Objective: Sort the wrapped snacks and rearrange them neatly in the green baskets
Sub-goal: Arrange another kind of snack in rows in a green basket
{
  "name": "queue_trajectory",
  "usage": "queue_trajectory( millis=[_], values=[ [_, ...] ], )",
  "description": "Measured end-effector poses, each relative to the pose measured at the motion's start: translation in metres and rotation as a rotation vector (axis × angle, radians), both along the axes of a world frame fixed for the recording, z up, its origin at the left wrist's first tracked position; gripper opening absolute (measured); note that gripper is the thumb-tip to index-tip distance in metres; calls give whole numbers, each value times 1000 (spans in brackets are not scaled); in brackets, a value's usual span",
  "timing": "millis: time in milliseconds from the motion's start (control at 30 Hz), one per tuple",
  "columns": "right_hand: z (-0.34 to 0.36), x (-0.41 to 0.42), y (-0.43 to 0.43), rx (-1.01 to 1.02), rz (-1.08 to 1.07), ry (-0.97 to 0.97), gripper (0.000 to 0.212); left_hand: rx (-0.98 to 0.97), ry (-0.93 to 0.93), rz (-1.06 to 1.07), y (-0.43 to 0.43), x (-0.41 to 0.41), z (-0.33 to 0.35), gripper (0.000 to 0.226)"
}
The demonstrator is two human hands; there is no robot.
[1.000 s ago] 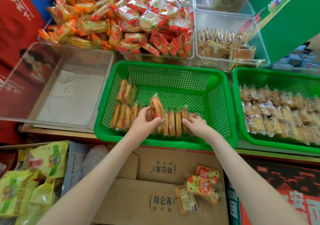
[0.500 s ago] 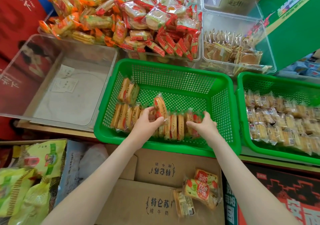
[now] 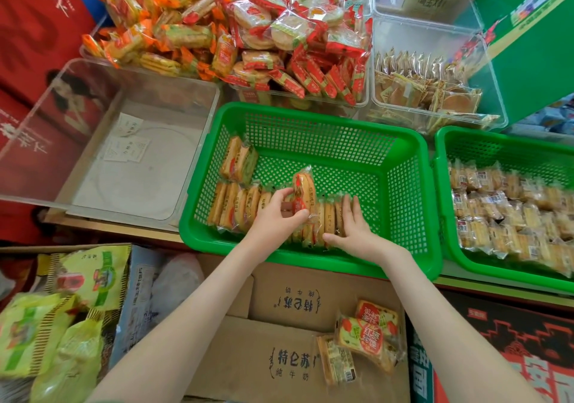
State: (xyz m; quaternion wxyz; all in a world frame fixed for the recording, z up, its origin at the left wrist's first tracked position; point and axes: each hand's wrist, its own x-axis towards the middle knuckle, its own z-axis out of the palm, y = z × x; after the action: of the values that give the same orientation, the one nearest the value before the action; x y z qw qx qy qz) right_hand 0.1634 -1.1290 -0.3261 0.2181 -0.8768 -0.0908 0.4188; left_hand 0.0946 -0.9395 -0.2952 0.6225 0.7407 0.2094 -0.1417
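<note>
Head view: the left hand [image 3: 276, 217] pinches one wrapped snack [image 3: 305, 188], held upright above the row of snacks [image 3: 236, 206] that stands along the near wall of the green basket [image 3: 310, 261]. The right hand [image 3: 357, 231], fingers straight, presses against the row's right end.

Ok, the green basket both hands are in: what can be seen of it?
The green basket is rectangular, plastic by its look, with a solid rim and open-grid walls and floor. It sits between a clear bin and a second green basket. A row of wrapped snacks stands on edge along its near wall, two more packs behind at the left. The left hand grips a raised pack; the right hand presses the row's end.
</note>
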Motion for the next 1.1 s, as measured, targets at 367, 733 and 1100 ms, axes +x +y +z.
queue_trajectory(
  millis=[367,733,1100],
  values=[
    [17,0,-10,635,-492,67,62,152,-97,-195,-32,19,5,62],
    [7,10,-34,737,-1167,112,41,817,-148,-925,-57,34,-29,71],
    [10,7,-31,631,-1150,126,45,946,-159,-991,-53,35,-29,62]
  ],
)
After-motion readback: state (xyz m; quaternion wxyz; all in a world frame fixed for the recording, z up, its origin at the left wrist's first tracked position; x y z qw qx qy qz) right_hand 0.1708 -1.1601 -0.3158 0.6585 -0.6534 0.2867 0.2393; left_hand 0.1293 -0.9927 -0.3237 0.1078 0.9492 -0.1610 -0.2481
